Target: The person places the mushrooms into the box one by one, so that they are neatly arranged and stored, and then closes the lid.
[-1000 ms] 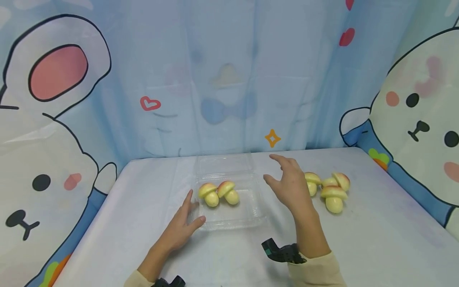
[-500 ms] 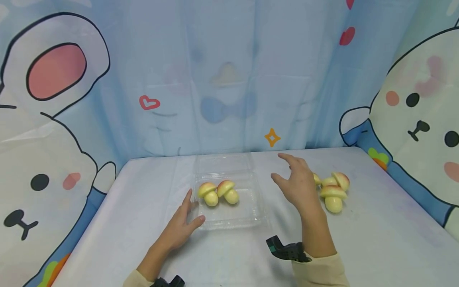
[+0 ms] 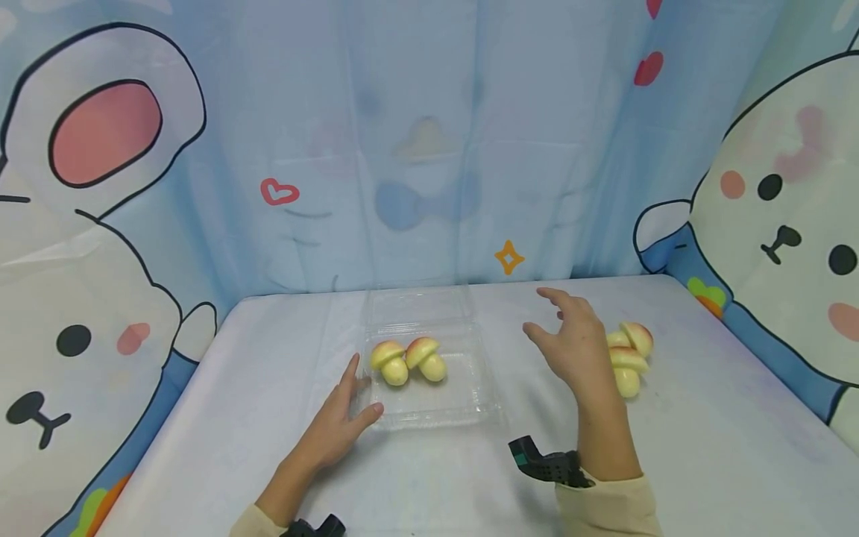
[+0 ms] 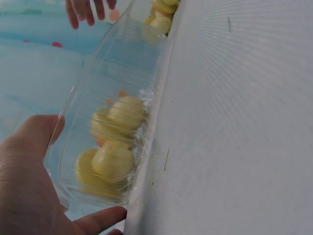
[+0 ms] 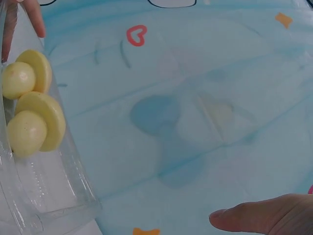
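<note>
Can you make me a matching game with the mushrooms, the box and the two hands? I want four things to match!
Things
1. left hand
2. mushrooms
3. right hand
4. box

What goes with them
A. mostly yellow
B. thumb at the box's edge
C. see-through
D. up in the air, holding nothing

Right pairs
1-B, 2-A, 3-D, 4-C

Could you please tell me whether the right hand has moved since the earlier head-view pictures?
Yes, the right hand has moved rightward in the head view, away from the printed orange star.
</note>
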A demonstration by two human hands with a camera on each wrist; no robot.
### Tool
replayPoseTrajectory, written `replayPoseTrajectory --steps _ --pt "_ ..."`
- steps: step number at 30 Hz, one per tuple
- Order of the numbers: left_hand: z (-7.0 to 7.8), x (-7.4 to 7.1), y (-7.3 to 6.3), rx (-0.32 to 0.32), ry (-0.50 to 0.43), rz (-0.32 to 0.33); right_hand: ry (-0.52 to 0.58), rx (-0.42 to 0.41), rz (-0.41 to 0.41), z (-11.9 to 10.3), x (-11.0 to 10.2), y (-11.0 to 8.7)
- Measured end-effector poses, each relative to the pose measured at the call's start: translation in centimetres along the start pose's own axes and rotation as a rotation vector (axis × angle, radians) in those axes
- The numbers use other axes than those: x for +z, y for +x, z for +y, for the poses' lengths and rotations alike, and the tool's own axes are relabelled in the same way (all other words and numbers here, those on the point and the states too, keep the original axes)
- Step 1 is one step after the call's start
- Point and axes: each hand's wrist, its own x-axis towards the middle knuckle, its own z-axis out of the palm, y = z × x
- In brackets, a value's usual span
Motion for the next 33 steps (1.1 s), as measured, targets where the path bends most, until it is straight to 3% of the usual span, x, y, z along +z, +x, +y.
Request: replayPoseTrajectory --steps 16,33 --pt "-0.1 -0.1 0.0 0.007 -0.01 -0.001 -0.021 0.087 0.001 1.0 -0.8 0.4" --pt "-0.1 0.0 0.0 -0.008 -0.015 -0.001 -0.043 0.24 -0.023 4.6 -3.4 0.8"
